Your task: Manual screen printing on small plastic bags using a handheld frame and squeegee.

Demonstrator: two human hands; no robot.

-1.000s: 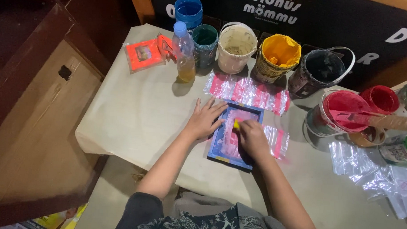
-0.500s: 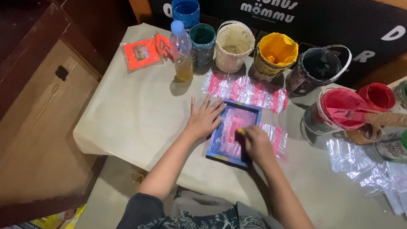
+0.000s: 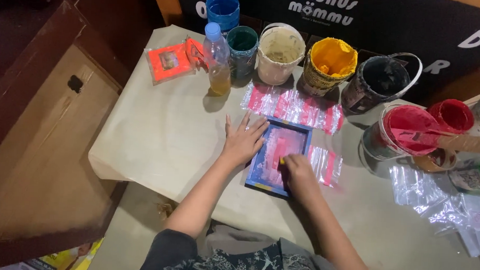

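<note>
A small blue-framed printing screen (image 3: pixel 290 135) smeared with pink ink lies flat on the paper-covered table (image 3: pixel 165 132). My left hand (image 3: pixel 243 141) rests flat with fingers spread on the frame's left edge. My right hand (image 3: pixel 298 173) is closed on a small yellow-tipped squeegee (image 3: pixel 281 161) pressed onto the pink mesh near the frame's lower half. Clear plastic bags printed in pink (image 3: pixel 291 106) lie in a row just beyond the frame, and another (image 3: pixel 328 166) pokes out under its right side.
Open paint buckets line the far edge: blue (image 3: pixel 223 6), dark green (image 3: pixel 242 44), cream (image 3: pixel 280 51), yellow (image 3: pixel 330 61), black (image 3: pixel 380 78), red (image 3: pixel 405 130). A plastic bottle (image 3: pixel 217 59) and an orange frame (image 3: pixel 168 62) stand at far left. Loose clear bags (image 3: pixel 440 200) lie right.
My right hand has drawn the squeegee down the screen toward me. My left hand stays on the frame's left edge.
</note>
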